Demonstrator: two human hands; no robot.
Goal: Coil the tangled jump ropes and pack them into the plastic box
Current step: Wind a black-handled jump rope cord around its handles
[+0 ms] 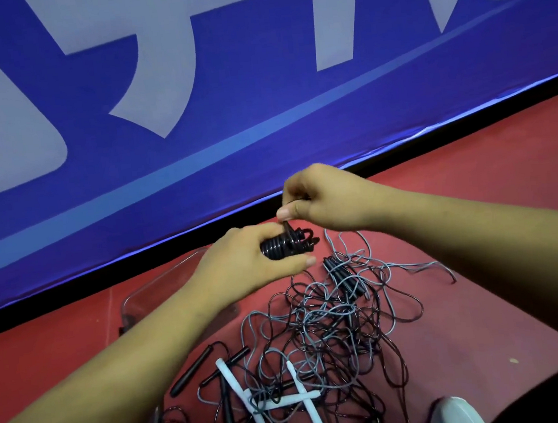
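My left hand (pixel 245 259) grips a tightly wound black jump rope bundle (pixel 286 245) held above the floor. Just above it, my right hand (pixel 321 196) pinches the black cord end that comes off the bundle. Below both hands lies a tangled pile of black and grey jump ropes (pixel 330 323) on the red floor, with several black handles (pixel 197 368) and white handles (pixel 234 385) at its near side. The clear plastic box (pixel 148 294) sits left of the pile, partly hidden under my left forearm.
A blue banner with large grey lettering (pixel 192 117) stands along the far side, its black base strip meeting the red floor. A white shoe (pixel 456 416) and a dark trouser leg show at the bottom right. Red floor extends to the right of the pile.
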